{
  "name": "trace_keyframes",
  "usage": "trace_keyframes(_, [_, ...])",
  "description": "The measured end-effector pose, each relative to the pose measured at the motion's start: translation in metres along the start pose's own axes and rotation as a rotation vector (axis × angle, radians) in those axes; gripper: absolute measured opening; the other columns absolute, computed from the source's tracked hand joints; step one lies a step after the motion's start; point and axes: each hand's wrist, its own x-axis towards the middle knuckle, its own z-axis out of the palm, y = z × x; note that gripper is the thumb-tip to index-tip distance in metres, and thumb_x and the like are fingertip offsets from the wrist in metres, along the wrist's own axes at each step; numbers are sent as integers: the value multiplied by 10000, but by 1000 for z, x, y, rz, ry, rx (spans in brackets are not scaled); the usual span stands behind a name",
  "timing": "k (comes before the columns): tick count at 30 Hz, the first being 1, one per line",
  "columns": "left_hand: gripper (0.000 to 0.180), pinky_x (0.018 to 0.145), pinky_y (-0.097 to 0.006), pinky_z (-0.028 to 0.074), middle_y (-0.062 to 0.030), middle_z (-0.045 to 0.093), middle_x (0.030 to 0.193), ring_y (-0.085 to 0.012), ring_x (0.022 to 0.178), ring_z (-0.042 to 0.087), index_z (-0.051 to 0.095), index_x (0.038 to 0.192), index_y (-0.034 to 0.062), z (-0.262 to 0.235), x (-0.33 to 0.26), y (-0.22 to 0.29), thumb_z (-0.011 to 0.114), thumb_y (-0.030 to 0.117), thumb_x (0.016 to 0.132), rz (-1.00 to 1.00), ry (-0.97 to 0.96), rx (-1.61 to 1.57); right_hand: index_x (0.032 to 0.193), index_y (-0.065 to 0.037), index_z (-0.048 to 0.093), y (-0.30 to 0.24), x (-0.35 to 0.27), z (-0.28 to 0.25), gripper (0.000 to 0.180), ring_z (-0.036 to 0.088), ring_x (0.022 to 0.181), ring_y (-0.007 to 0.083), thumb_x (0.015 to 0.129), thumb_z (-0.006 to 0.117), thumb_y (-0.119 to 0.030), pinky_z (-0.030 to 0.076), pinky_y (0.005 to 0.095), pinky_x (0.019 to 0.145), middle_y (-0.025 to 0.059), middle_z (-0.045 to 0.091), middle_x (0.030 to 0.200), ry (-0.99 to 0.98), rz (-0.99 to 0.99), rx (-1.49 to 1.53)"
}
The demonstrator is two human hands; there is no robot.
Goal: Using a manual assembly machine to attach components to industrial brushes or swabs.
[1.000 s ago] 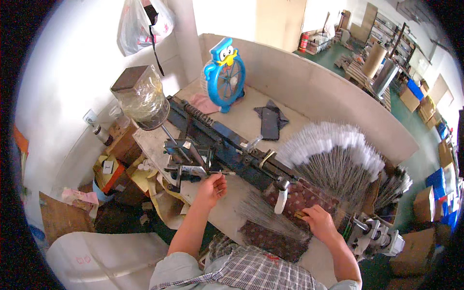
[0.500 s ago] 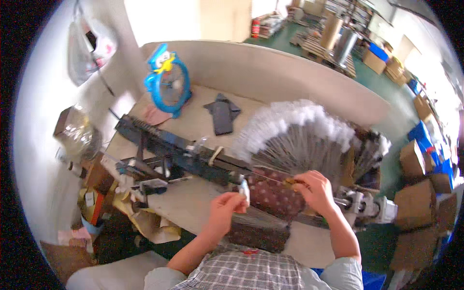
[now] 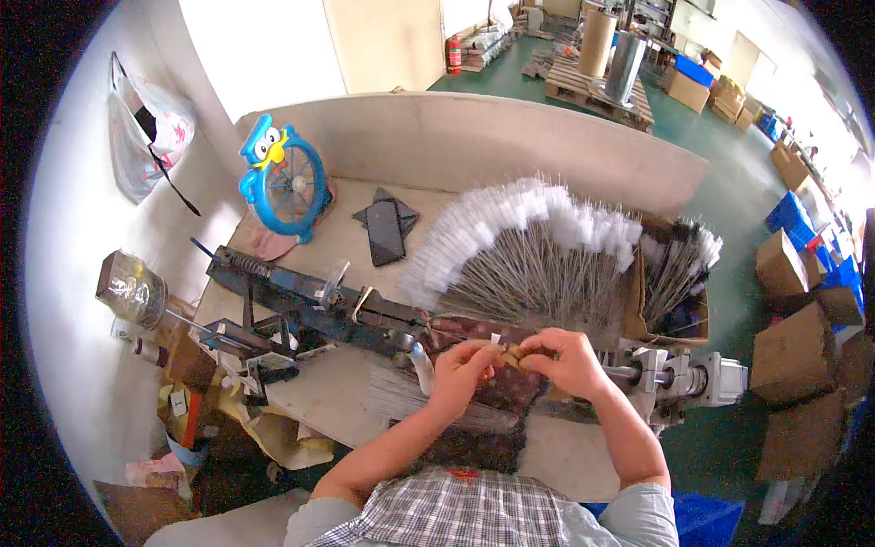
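Observation:
My left hand [image 3: 463,371] is closed in a pinch over a dark red spotted cloth [image 3: 506,394]. A small white bit [image 3: 495,338] shows by its fingertips; what they grip is too small to make out. Close beside it, my right hand [image 3: 567,361] is also pinched. Small tan pieces [image 3: 513,356] sit at its fingertips, and I cannot tell whether they are held or worn. Behind both hands, wire-stemmed brushes [image 3: 538,264] with white bristles lie fanned out. Loose thin wires [image 3: 401,397] lie beside my left forearm.
A long dark metal machine bar [image 3: 301,287] runs across the left of the table. At the right stands a shaft with a motor [image 3: 720,381]. Behind are a phone [image 3: 386,232], a blue duck-shaped fan [image 3: 290,187] and a cardboard box [image 3: 679,321] of darker brushes.
My right hand has moved left, and my left hand slightly right and up, so their fingertips now nearly meet. The thin wire stretching from my right hand no longer shows clearly. The view has shifted.

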Motion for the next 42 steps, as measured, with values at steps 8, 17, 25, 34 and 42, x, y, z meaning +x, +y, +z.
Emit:
trace_keyframes(8, [146, 523, -211, 402, -24, 570, 677, -70, 548, 479, 595, 876, 31, -21, -12, 21, 589, 177, 869, -32, 312, -229, 835, -82, 633, -24, 35, 39, 119, 575, 748, 238, 743, 631, -157, 474, 363, 682, 54, 590, 765, 312, -477, -652])
trace_keyframes(17, [188, 482, -234, 399, -36, 583, 681, -104, 529, 501, 584, 841, 42, -30, -14, 16, 567, 225, 883, -42, 197, -361, 896, -60, 659, -28, 55, 61, 197, 597, 798, 284, 793, 583, -209, 473, 369, 709, 114, 618, 793, 48, -319, -414])
trace_keyframes(25, [394, 671, -265, 457, -43, 603, 799, -145, 726, 582, 559, 953, 46, -32, -10, 25, 382, 398, 951, -168, 100, -275, 889, -64, 667, -26, 56, 63, 229, 592, 792, 289, 794, 589, -257, 475, 374, 713, 127, 625, 808, 12, -172, -249])
trace_keyframes(34, [340, 838, -336, 408, -27, 593, 931, -168, 927, 542, 530, 963, 85, -18, -8, 17, 428, 407, 924, 31, 271, -613, 934, -89, 651, -29, 45, 95, 315, 558, 892, 228, 664, 706, -242, 434, 352, 777, 33, 630, 906, 397, -442, -572])
trace_keyframes(42, [76, 711, -270, 450, -25, 563, 812, -117, 760, 548, 525, 828, 68, -18, -8, 7, 546, 137, 853, 59, 265, -572, 874, -159, 678, -23, 38, 80, 230, 556, 888, 192, 647, 695, -195, 426, 345, 760, -12, 622, 889, 397, -607, -577])
